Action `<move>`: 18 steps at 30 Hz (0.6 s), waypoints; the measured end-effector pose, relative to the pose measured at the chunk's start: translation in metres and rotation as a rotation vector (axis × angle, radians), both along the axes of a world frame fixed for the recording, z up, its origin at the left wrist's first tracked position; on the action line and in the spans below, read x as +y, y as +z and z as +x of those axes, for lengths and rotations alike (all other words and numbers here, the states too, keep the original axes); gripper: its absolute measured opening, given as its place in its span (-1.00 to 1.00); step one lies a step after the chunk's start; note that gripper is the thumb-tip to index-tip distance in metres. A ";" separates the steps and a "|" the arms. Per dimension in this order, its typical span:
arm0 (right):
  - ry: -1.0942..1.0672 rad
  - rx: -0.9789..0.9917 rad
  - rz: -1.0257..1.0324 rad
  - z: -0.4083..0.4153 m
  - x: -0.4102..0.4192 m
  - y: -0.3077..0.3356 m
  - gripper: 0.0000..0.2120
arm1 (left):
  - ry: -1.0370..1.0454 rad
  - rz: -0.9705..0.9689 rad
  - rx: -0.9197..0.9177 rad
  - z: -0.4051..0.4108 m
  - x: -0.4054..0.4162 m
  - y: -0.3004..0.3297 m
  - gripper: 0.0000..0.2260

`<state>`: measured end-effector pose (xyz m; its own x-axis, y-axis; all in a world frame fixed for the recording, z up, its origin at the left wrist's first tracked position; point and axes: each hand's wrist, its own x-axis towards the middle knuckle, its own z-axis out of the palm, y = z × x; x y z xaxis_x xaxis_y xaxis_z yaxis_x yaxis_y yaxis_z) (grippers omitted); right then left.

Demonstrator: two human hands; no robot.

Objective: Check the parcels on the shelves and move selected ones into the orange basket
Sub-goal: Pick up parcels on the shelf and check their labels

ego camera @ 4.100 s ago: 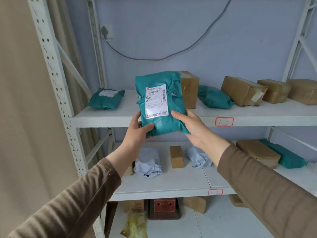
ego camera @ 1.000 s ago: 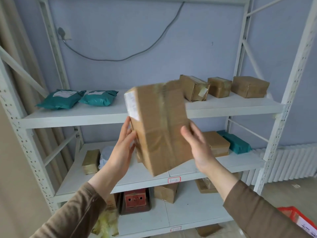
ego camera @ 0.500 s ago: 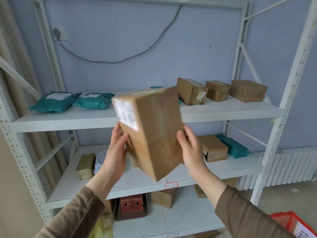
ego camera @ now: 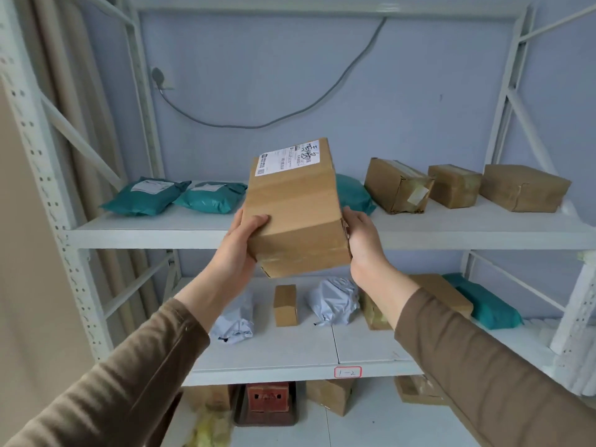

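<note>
- Now the brown box (ego camera: 295, 214) is up in the air, middle of the frame, in front of the top shelf (ego camera: 154, 232).
- The left hand (ego camera: 240, 241) grips its left side and the right hand (ego camera: 362, 240) holds its right side.
- It could slip and fall, since only the sides are squeezed.
- Its long side runs up and away, with the white label (ego camera: 288, 157) facing up at the far end.
- The orange basket is not in the frame.

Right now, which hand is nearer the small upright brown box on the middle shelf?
Left. It sits up-left of the small box; the right hand is up-right, farther off.
</note>
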<state>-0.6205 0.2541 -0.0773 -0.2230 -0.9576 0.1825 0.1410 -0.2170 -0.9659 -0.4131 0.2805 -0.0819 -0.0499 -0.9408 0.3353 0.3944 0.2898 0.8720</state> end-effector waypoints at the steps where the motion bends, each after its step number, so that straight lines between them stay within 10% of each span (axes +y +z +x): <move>1: 0.025 0.018 0.000 0.006 -0.008 0.010 -0.59 | 0.012 0.009 0.013 0.004 -0.013 0.010 -0.52; 8: 0.137 0.009 0.021 0.037 -0.073 0.051 -0.49 | 0.129 0.089 -0.010 0.025 -0.121 0.059 -0.68; 14: 0.181 -0.021 0.041 0.044 -0.162 0.041 0.20 | 0.142 0.178 -0.080 0.030 -0.188 0.072 -0.54; 18: 0.216 -0.017 0.087 0.048 -0.189 0.038 0.10 | 0.168 0.216 -0.118 0.030 -0.226 0.068 -0.54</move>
